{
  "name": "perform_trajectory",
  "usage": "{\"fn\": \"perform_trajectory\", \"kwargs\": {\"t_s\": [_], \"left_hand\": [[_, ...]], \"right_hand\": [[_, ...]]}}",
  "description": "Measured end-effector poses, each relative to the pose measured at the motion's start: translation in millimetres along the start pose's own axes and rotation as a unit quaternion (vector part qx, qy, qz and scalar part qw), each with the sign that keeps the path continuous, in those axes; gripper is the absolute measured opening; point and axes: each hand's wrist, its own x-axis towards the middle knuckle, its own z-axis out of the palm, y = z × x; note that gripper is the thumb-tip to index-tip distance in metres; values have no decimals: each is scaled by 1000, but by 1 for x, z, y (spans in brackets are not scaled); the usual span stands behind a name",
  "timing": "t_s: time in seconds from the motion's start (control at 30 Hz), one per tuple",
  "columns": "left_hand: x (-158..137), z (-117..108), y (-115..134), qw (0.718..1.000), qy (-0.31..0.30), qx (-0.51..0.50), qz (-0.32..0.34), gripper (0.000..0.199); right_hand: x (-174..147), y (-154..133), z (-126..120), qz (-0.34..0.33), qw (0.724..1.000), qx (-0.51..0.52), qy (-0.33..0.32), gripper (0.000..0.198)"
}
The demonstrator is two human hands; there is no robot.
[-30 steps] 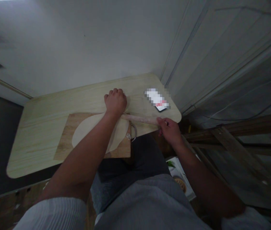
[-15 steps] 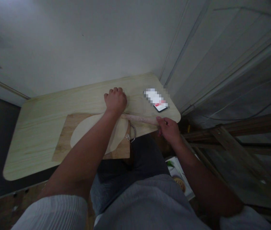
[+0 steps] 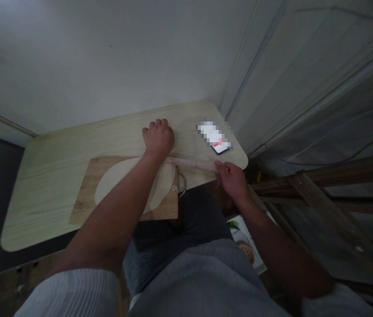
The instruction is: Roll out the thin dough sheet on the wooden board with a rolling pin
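Observation:
A wide, flat sheet of pale dough (image 3: 113,176) lies on a wooden cutting board (image 3: 82,196), partly hidden by my left forearm. A long floury rolling pin (image 3: 193,164) reaches from the board's far right corner out past its edge. Around the pin's right end my right hand (image 3: 232,177) is closed, at the table's front edge. My left hand (image 3: 158,137) is curled into a fist just past the board's far edge, back upward. The pin's other end disappears under that wrist, and what the left fingers hold, if anything, is hidden.
A metal handle (image 3: 183,184) sticks out from the board's right side. On the pale wooden table (image 3: 41,176), a phone (image 3: 219,145) lies toward the right end. A wall stands behind, and wooden beams (image 3: 318,178) are at the right. A white box (image 3: 242,235) sits below.
The view has shifted slightly. Both hands, the rolling pin and the dough hold nearly the same places.

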Motion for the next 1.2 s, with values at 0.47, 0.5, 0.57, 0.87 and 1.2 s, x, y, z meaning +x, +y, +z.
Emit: {"fn": "perform_trajectory", "kwargs": {"t_s": [0.47, 0.5, 0.57, 0.87, 1.2], "left_hand": [[-27, -13, -4, 1000, 3, -8, 19, 39], [-29, -14, -5, 1000, 1, -10, 21, 39], [-35, -15, -6, 1000, 0, -13, 25, 39], [-66, -16, -17, 999, -7, -24, 33, 42], [-97, -19, -21, 999, 1, -41, 36, 45]], "right_hand": [[-16, 7, 2, -16, 998, 64, -23, 46], [-17, 8, 2, -15, 997, 69, -26, 46], [-21, 10, 2, -14, 996, 82, -33, 46], [-36, 15, 0, -39, 993, 99, -48, 47], [-51, 15, 0, -50, 994, 79, -50, 45]]}}
